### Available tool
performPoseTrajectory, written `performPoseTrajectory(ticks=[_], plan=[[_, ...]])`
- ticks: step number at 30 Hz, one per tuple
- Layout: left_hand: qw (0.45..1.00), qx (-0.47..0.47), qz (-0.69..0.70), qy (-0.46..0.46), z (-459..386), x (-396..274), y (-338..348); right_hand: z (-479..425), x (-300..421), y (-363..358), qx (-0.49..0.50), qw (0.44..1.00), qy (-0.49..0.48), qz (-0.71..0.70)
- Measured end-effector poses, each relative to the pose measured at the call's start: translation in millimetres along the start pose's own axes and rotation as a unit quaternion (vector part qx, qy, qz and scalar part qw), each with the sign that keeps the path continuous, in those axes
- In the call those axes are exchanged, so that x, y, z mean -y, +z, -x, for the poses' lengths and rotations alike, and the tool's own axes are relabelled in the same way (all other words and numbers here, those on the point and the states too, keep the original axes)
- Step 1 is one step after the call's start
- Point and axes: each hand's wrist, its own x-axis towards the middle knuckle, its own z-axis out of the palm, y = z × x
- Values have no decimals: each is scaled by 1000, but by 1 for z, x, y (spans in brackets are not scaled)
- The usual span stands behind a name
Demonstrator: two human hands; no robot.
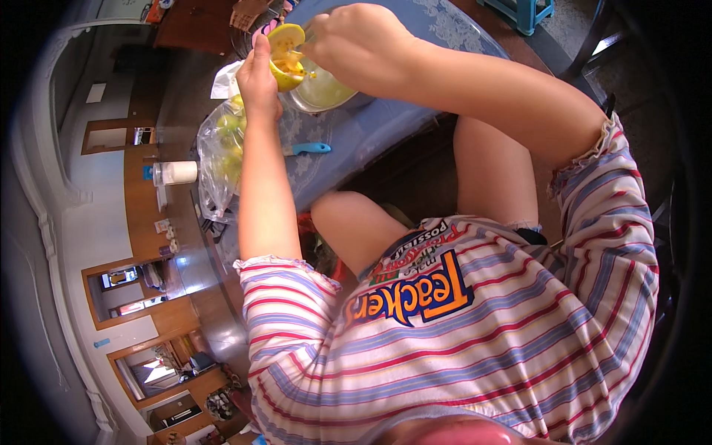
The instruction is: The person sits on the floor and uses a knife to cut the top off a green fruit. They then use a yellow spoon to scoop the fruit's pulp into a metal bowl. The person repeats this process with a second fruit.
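Note:
My left hand (258, 78) holds a cut yellow passion fruit (288, 80), its top hinged open like a lid and orange pulp with dark seeds showing. Close beside the opening, my right hand (356, 36) has its fingers closed on what looks like a small spoon (295, 55); its handle is hidden in my grip. Some pulp hangs at the fruit's rim. Beneath both hands stands a clear bowl (311, 108) with pale yellow-green liquid (328, 89). Left of my forearm lies a clear plastic bag (208, 161) of several yellow-green fruits (229, 125).
A knife with a blue handle (311, 148) lies on the blue patterned tablecloth (356, 130), near the table's front edge. White paper (223, 80) is by the bag. A lidded jar of white contents (177, 173) appears further left. A blue plastic stool (523, 14) stands beyond the table.

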Motion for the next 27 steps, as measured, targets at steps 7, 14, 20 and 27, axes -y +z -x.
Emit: performPoseTrajectory(ticks=[7,14,20,27], plan=[[1000,11,-15,3,1,-12,10,-1,2,18,6,1000,20,10],[999,28,34,0,2,-3,0,-5,-8,-20,90,992,22,-89],[998,49,19,38,1,-9,4,-9,-5,-6,11,999,26,-24],[985,65,-97,130,-11,5,-7,-9,-20,-1,49,991,25,-120]])
